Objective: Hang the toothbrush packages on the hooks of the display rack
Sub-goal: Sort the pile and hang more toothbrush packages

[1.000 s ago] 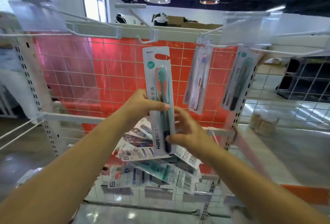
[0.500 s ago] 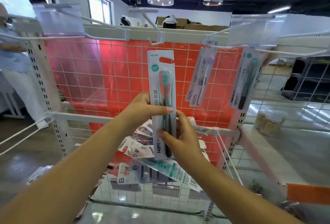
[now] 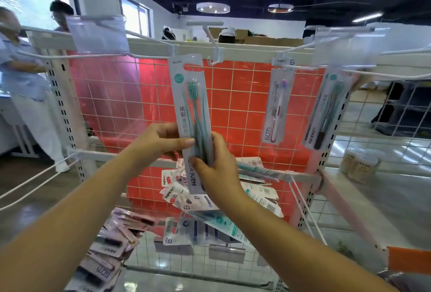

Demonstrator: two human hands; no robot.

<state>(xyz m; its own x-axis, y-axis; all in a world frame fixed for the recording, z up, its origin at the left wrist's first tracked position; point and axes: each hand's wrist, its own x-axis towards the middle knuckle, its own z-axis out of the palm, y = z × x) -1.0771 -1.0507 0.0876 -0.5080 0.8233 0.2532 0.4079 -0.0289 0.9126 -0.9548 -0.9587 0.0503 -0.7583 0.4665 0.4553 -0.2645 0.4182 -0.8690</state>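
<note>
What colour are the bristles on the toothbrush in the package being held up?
Teal green, dotted with white, on the held toothbrush package; the head view shows it clearly.

1. The held teal toothbrush package (image 3: 194,114) reads "Hane" along its lower edge.
2. The hanging pink toothbrush package (image 3: 277,107) reads "BDM".
3. The dark toothbrush package (image 3: 326,110) at the right reads "Hane".
4. A loose package (image 3: 171,192) in the pile reads "Hane".

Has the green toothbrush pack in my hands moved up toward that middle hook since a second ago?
Yes. The green toothbrush package has risen: its hang hole now sits just left of the middle hook, where earlier it was below it.
</note>
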